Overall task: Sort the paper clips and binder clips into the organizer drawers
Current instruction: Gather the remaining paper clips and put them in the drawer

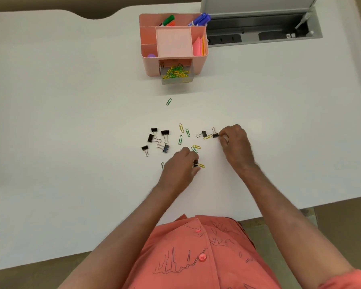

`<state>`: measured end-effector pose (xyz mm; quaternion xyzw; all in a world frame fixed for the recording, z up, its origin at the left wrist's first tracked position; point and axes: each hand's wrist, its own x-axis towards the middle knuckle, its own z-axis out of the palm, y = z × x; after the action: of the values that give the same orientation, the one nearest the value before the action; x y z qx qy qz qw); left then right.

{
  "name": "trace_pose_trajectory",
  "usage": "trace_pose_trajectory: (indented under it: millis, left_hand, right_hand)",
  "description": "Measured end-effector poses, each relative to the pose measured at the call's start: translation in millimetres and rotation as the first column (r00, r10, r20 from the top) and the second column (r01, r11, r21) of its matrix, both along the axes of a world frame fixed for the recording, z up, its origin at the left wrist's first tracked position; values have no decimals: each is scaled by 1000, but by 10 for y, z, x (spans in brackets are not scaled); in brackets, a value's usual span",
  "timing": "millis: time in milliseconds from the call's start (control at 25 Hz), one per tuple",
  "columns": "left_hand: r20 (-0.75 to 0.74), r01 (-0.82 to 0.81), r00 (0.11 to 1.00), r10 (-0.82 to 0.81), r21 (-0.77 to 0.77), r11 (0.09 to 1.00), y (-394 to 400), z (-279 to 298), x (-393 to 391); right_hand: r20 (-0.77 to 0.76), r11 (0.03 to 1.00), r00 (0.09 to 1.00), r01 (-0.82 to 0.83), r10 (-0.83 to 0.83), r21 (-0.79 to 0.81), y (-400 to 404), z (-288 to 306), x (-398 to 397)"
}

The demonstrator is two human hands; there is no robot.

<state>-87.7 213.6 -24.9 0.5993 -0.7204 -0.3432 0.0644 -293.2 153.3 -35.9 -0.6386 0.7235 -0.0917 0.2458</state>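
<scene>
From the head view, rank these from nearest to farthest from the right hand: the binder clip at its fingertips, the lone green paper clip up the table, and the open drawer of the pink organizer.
1. Binder clip, touching the right hand at its fingertips.
2. Lone green paper clip, farther up the table, to the left.
3. Open drawer, at the organizer's front, beyond that clip.

The left hand (178, 165) pinches a black binder clip (195, 163) on the white table (71, 122). The right hand (234, 142) grips another binder clip (215, 135). Loose paper clips (180, 139) lie between them. The pink organizer (173, 43) stands beyond, its clear drawer (176, 73) open, holding paper clips.
</scene>
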Motion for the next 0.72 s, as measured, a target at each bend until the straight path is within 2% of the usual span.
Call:
trace_pose_trajectory:
  millis: [160, 240, 320, 440, 560, 640, 720]
  left_hand:
    - [130, 132, 983, -129, -12, 991, 23, -75, -132]
    - [142, 125, 982, -122, -11, 992, 17, -82, -157]
    - [152, 108, 983, -107, -1, 994, 9, -83, -180]
    - [172, 108, 979, -108, 13, 994, -3, -69, -208]
    - [177, 90, 980, -90, 13, 996, -2, -56, -235]
    - [178, 92, 980, -92, 6, 996, 7, -56, -258]
    - [180, 99, 979, -98, 5, 995, 20, -55, -276]
  right_hand:
    - [42, 999, 998, 47, -46, -26, -54, 55, 67]
    - [61, 999, 998, -19, 22, -45, -49, 84, 157]
    - [16, 994, 994, -104, 104, -19, -59, 63, 230]
    - [-11, 997, 998, -67, 67, 24, -128, 26, 238]
    - [69, 1000, 998, -3, 2, 20, -164, 49, 223]
    - [110, 999, 993, -28, 32, -40, -171, 81, 285]
    - [112, 992, 986, -120, 123, -35, -177, 84, 391]
